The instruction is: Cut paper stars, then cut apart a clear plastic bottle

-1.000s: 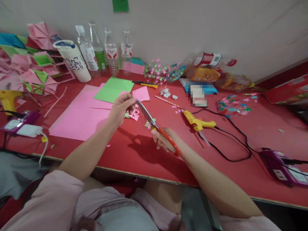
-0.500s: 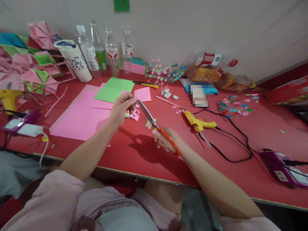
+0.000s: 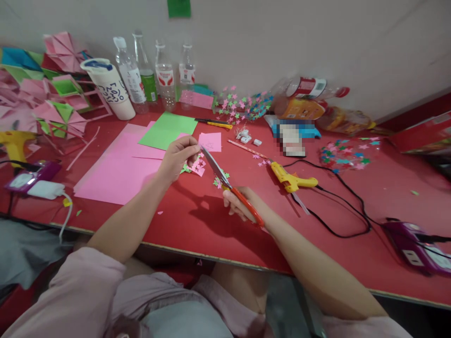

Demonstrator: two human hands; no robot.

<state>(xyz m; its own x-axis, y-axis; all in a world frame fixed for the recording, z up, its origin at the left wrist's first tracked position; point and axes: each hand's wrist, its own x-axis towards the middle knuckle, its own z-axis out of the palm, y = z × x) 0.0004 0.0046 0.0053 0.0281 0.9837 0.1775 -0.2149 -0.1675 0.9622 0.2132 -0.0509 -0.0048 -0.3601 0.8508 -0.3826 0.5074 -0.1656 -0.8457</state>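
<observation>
My left hand (image 3: 181,155) is closed in a pinch at the lower left corner of a small pink paper square (image 3: 211,142) with faint lines drawn on it. My right hand (image 3: 241,202) grips the red-orange handles of a pair of scissors (image 3: 244,201). The blades point up and to the left, with their tips right at my left fingertips and the paper's corner. Below my left hand lie pink paper scraps (image 3: 198,165) with star shapes. Small green and pink paper stars (image 3: 220,178) lie behind the scissor blades.
Pink sheets (image 3: 109,173) and a green sheet (image 3: 169,130) lie left. A yellow glue gun (image 3: 292,178) with a black cord lies right, near a purple power strip (image 3: 416,249). Several bottles (image 3: 165,80) and a white tumbler (image 3: 111,91) stand at the back; a yellow-handled cutter (image 3: 218,124) lies ahead.
The pink paper square has turned slightly and now looks squarer to me. Both hands and the scissors have hardly moved.
</observation>
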